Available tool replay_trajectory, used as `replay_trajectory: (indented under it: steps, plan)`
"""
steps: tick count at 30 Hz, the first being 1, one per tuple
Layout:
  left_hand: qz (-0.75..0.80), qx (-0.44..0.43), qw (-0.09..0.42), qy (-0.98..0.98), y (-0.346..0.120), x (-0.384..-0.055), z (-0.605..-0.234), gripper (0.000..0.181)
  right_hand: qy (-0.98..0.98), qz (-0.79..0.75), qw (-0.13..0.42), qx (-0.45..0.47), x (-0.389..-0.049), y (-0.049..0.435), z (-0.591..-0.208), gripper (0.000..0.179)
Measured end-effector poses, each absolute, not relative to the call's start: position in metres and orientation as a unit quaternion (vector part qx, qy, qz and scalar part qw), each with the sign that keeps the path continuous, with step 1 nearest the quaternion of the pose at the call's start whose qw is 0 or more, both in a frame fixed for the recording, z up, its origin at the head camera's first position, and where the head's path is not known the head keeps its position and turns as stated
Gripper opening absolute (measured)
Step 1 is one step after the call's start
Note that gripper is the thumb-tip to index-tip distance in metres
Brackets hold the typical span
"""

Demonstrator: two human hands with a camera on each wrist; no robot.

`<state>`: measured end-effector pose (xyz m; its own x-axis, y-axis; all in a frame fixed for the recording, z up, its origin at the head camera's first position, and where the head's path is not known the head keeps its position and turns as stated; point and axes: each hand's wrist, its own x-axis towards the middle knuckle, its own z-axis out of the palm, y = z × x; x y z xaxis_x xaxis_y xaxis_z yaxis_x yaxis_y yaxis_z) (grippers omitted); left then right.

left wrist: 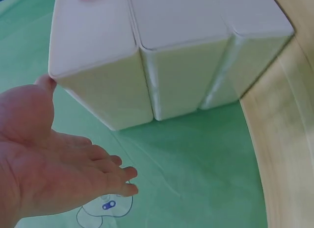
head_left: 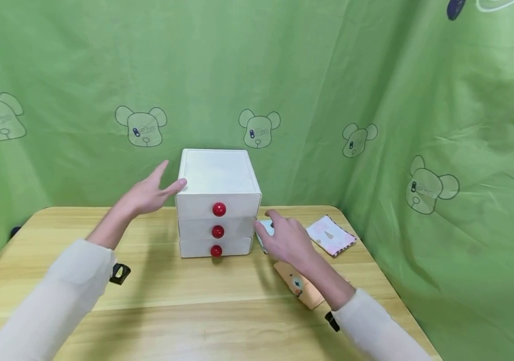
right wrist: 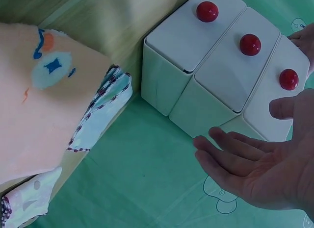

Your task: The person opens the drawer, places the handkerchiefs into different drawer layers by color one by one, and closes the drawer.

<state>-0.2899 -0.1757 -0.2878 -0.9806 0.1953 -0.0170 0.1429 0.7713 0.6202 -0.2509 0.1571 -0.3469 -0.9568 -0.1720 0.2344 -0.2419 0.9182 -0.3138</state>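
A white three-drawer cabinet (head_left: 218,170) with round red knobs (head_left: 219,209) stands at the back middle of the table, its drawers pushed in. My left hand (head_left: 151,194) is at its left side, fingers extended, the thumb tip right at the upper front edge; the left wrist view shows the bare palm (left wrist: 59,174). On the other side, my right hand (head_left: 286,239) hovers near the cabinet's right side with fingers spread and slightly bent. The right wrist view shows nothing in that right hand (right wrist: 260,164). A light blue cloth (head_left: 267,225) lies partly hidden behind it.
A peach cloth (head_left: 294,282) with a printed face lies under my right forearm. Farther right is a white and pink cloth (head_left: 329,235) with a patterned edge. Green curtain (head_left: 311,75) with bear prints hangs behind and along the right of the wooden table (head_left: 185,321).
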Motion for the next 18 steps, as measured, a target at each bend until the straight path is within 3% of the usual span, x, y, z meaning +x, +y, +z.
replay_trajectory:
  steps: [18]
  plan:
    - [0.469,0.054,0.118,0.874,-0.163,-0.306,-0.284,0.087,-0.941,0.278,0.129,0.141,-0.247,0.148,-0.342,0.04]
